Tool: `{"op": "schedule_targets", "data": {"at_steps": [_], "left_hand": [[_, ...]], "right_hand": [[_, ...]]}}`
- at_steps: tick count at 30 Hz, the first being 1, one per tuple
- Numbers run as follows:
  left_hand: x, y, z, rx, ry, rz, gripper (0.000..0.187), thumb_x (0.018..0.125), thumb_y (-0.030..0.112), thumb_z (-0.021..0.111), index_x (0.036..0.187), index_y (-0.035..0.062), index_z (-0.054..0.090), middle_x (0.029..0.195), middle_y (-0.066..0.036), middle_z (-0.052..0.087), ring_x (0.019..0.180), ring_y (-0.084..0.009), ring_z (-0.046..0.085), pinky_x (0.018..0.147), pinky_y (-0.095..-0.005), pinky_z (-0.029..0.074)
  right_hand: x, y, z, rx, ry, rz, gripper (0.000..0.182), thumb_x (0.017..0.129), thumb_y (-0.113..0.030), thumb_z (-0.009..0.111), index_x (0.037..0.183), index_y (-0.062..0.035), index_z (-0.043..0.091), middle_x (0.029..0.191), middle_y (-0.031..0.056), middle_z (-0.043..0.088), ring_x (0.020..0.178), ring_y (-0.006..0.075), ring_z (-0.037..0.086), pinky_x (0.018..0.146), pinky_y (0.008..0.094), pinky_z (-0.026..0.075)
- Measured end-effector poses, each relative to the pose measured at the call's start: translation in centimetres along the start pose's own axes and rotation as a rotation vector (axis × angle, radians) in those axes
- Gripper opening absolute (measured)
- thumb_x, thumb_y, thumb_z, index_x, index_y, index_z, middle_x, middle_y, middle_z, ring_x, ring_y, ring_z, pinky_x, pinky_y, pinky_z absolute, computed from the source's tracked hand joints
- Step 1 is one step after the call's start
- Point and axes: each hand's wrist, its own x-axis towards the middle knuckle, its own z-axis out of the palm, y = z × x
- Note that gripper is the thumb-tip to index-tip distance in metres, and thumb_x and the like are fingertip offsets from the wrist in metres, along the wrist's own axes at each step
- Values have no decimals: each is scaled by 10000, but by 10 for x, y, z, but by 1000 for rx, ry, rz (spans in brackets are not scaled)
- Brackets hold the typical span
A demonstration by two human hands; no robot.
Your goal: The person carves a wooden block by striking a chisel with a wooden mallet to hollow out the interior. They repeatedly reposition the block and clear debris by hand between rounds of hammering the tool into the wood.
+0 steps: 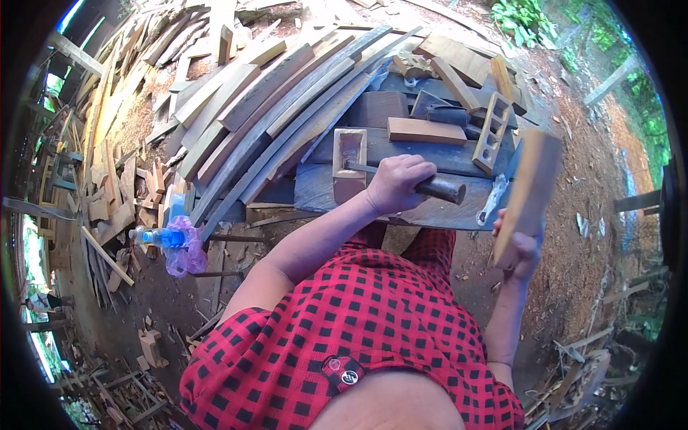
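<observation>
My left hand is wrapped round a chisel with a dark, rounded handle. The chisel's metal blade reaches left into the hollow of an upright wooden block on the workbench. In my right hand is a thick, slightly blurred wooden piece, raised to the right of the chisel handle and apart from it. A flat wooden block lies beyond my left hand, near a wooden piece with several square openings.
Long boards are piled across the left of the workbench. Blue-capped bottles and a pink plastic bag are at the left edge. A clear plastic wrapper lies near my right hand. Wood scraps cover the ground.
</observation>
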Motion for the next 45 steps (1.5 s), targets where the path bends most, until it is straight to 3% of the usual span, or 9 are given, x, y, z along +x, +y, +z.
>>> {"op": "schedule_targets", "data": {"at_steps": [4,8,10,14,24,31,38,41,45], "left_hand": [[-2,-1,2,-23,-7,53,363,549,125,754,870,74,595,715,-76,559,643,-277,592,570,-377,481],[-12,-4,-12,-50,-44,94,364,545,124,748,871,64,598,702,-80,550,628,-280,588,555,-376,473],[-13,-2,-17,-49,-51,96,364,544,137,753,865,63,599,701,-78,551,626,-282,588,554,-378,471],[-14,-3,-20,-146,-147,234,374,534,176,766,849,64,597,691,-72,546,613,-287,581,550,-385,463],[-23,-7,-28,-194,-244,282,312,555,183,745,781,93,551,675,-56,506,622,-286,568,532,-406,439],[-35,-12,-35,30,-54,304,251,611,202,710,783,106,553,673,-24,479,583,-222,514,520,-358,381],[-40,-4,-41,95,-190,401,268,576,217,668,812,130,573,673,1,453,623,-208,503,582,-355,380],[-21,3,-45,-46,-140,401,273,591,208,726,806,132,578,678,-6,459,642,-212,505,585,-354,371],[-16,-4,-37,-88,-200,359,253,633,196,738,806,119,569,684,-11,489,627,-228,519,563,-371,367]], "right_hand": [[-7,14,26,509,17,-115,754,556,-338,705,1195,20,527,926,131,628,790,209,641,719,335,528],[-7,24,22,72,-368,346,836,510,-329,746,1219,47,513,1011,133,600,959,209,597,831,354,492],[-3,27,25,-68,-145,46,835,513,-272,778,1231,63,514,1037,144,622,968,216,607,877,333,467],[15,33,38,-243,-76,6,879,522,-322,781,1241,97,498,1086,171,617,1007,245,596,917,341,447],[105,14,126,-905,-249,-332,787,496,-370,769,1165,-9,564,1053,220,641,971,373,637,847,414,506],[112,2,143,-1204,-415,-149,697,537,-381,714,1069,28,530,988,256,634,946,385,646,834,426,522],[113,10,141,-1226,-382,-122,692,539,-374,750,1069,30,564,894,226,665,867,350,665,776,420,520],[119,18,128,-596,-413,31,731,541,-354,811,1102,57,587,938,159,666,827,206,652,757,323,514],[104,2,111,-245,-284,21,742,568,-327,775,1154,79,570,1004,124,636,869,185,606,776,279,476]]}}
